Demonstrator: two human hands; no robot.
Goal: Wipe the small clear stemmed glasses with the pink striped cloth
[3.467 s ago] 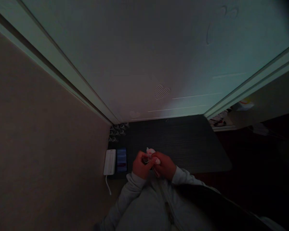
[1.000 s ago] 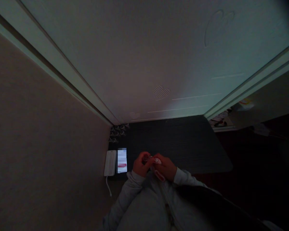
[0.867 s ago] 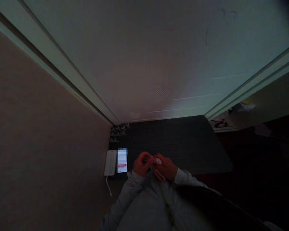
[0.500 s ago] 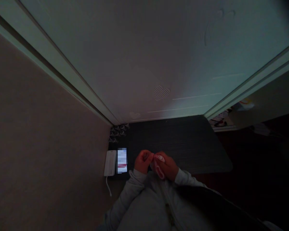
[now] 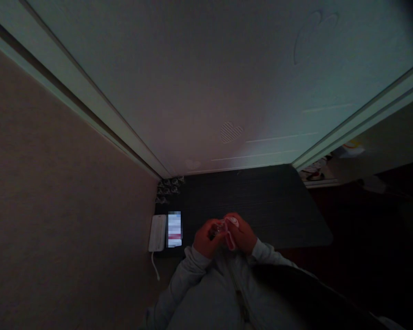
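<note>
A tall pale panel [image 5: 179, 91] with raised hearts rises behind one dark table [image 5: 268, 206]. The tabletop meets the panel along its far edge and a brownish wall [image 5: 72, 183] at left; rightward it stretches to two rounded corners. Two grey sleeves [image 5: 189, 270] reach in from below, elbows out, wrists angled inward. The left hand [image 5: 205, 239] and right hand [image 5: 245, 233] meet before the chest, near the table's near edge. One white box [image 5: 157, 233] and, just beside it, one lit phone [image 5: 174, 229] lie left of the hands. Right fingers are clamped on a pink-and-white piece [image 5: 231, 240]; left thumb and fingers pinch a small shiny piece [image 5: 220, 228] beside it. Roughly nine little clear objects [image 5: 167, 189], too dim to count surely, cluster in the far-left corner.
</note>
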